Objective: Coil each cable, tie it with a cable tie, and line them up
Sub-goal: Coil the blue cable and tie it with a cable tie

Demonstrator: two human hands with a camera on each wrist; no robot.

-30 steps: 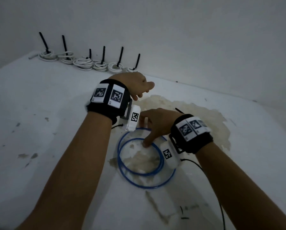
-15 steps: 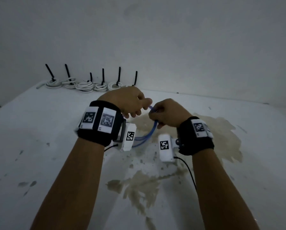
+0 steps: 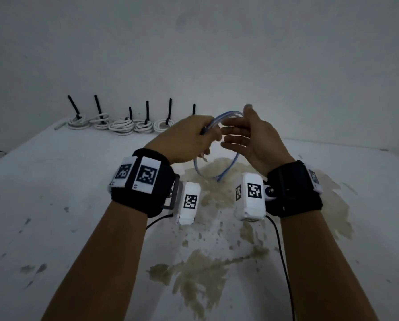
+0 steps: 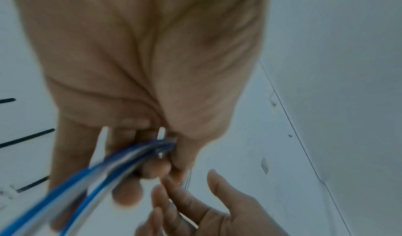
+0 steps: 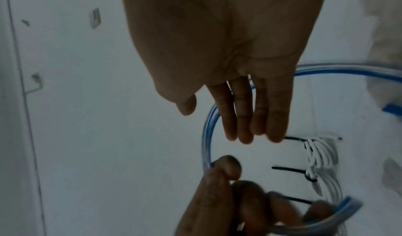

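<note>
The blue cable (image 3: 219, 144), a thin glossy line looped into a rough ring, hangs in the air above the stained white table (image 3: 55, 205). The left hand (image 3: 187, 140) pinches its gathered strands between curled fingers and thumb. The right hand (image 3: 247, 137) is spread with straight fingers beside the loop, possibly brushing it, though motion blur makes this unclear.

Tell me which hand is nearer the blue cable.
Left. The left hand grips the blue cable, its fingers curled around the bunched loops. The right hand is open beside the loop, fingers straight and not curled round it.
</note>
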